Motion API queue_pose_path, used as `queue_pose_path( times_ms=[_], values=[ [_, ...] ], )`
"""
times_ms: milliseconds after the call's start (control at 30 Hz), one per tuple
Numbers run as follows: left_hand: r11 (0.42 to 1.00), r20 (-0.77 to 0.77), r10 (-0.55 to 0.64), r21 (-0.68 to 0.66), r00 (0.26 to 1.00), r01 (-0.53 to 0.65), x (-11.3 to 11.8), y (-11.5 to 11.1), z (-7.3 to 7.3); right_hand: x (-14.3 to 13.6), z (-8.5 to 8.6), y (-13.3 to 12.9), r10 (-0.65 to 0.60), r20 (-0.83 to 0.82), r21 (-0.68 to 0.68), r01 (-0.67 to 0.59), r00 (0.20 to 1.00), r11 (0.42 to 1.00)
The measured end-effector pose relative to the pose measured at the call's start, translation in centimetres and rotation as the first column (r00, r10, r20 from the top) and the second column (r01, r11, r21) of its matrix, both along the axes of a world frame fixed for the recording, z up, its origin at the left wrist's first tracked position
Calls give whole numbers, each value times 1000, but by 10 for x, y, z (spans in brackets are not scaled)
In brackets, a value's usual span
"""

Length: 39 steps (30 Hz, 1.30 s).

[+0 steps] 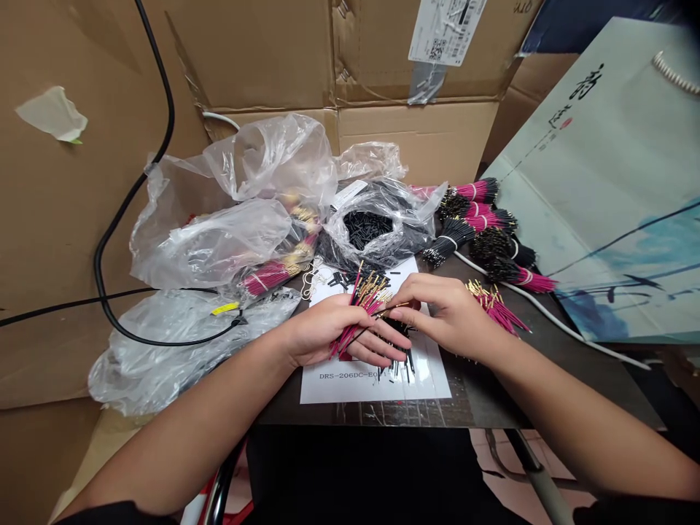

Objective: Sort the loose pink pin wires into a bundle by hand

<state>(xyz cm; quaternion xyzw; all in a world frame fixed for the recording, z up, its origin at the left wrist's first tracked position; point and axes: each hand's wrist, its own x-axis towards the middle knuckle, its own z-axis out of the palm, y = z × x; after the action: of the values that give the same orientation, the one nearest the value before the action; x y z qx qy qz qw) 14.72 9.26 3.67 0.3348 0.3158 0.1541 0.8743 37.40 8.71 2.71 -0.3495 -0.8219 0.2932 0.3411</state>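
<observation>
My left hand (344,332) is closed around a loose bunch of pink wires (367,292) with gold-coloured metal ends, the thumb pressing across them. Close beside it, my right hand (437,306) pinches at a thin dark wire by the gold tips; its fingertips are partly hidden. Below both hands lies a white printed sheet (350,391) with black wires (407,364) spread on it. Small black tube pieces (340,279) are scattered at the sheet's upper part. Just behind sits an opened clear bag (333,244) full of short black tubes (365,228).
Tied pink and black wire bundles (484,219) lie at the right rear, with loose pink wires (495,306) nearer. Clear plastic bags (219,240) fill the left. A black cable (101,255) loops there; a white cable (574,332) crosses right, before a pale paper bag (617,182). Cardboard (262,58) stands behind.
</observation>
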Motion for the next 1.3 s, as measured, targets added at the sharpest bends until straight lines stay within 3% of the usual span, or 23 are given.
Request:
queue_pose_path(
  times_ms=[200, 400, 667, 833, 933, 1067, 1167, 1300],
  values=[
    [1000, 21, -23, -5, 1000, 24, -1, 1, -3, 0, -8, 4, 34, -14, 86, -32, 999, 996],
    [998, 83, -56, -19, 995, 57, -3, 4, -4, 2, -10, 8, 27, -107, -90, -37, 994, 995],
    [1000, 71, -9, -3, 997, 10, -2, 3, -7, -10, -6, -2, -24, -79, -165, 11, 997, 986],
    [1000, 70, -11, 4, 997, 10, -1, 3, -5, 0, 7, 4, -6, -20, -196, 2, 1000, 981],
    [981, -49, 167, 110, 985, -160, -3, 5, 2, 25, 23, 16, -1, 8, -260, 3, 1000, 966],
    [856, -28, 445, 306, 895, -416, -8, 11, 7, 49, 39, 29, -16, 214, -290, 79, 977, 954],
    [825, 65, 486, 296, 872, -482, -10, 14, 5, 40, 36, 35, 110, 339, -271, -15, 934, 962],
    [851, 65, 466, 242, 883, -467, -11, 15, -1, 12, 21, 45, 339, 405, -312, -220, 849, 924]
  ],
)
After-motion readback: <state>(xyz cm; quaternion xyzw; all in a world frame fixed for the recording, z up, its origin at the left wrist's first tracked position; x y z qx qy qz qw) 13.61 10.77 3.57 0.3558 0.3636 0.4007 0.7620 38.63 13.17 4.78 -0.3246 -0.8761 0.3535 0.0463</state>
